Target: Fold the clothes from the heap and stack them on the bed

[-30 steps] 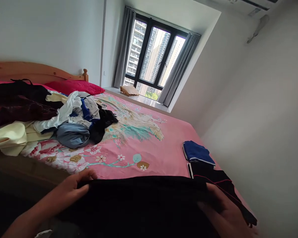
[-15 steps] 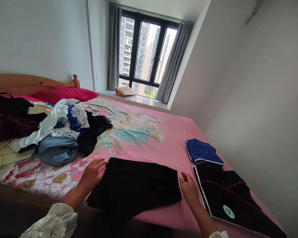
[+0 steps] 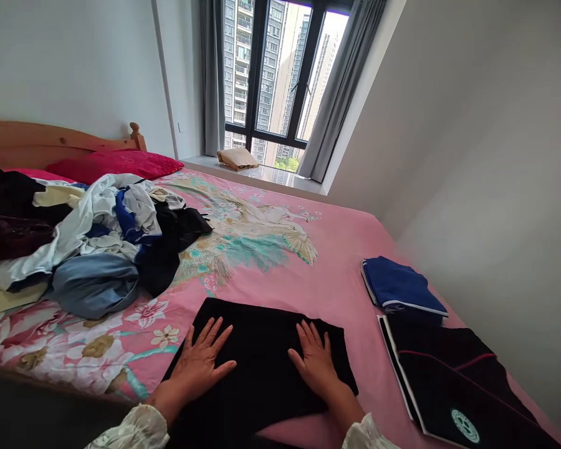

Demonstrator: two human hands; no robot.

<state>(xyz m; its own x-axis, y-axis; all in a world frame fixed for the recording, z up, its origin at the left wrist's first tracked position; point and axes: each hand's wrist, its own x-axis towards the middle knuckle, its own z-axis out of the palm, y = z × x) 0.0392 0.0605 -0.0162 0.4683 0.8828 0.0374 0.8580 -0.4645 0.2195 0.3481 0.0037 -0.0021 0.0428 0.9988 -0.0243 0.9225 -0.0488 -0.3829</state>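
Note:
A black garment (image 3: 262,362) lies folded and flat at the near edge of the bed; which kind of garment it is cannot be told. On its left part rests my left hand (image 3: 201,362), palm down with the fingers spread. My right hand (image 3: 315,358) lies flat on the right part, fingers also apart. Neither hand grips the cloth. The garment's lower end runs down past the bed's front edge and out of view.
On the right lie a folded blue garment (image 3: 404,284) and a folded black garment with red piping (image 3: 467,374). A heap of loose clothes (image 3: 103,243) covers the bed's left side. The pink patterned bedsheet (image 3: 336,249) reaches back to the windowsill (image 3: 280,178).
Both hands have moved inward from the black garment's side edges and now lie flat on top of it. The camera view has tilted down a little.

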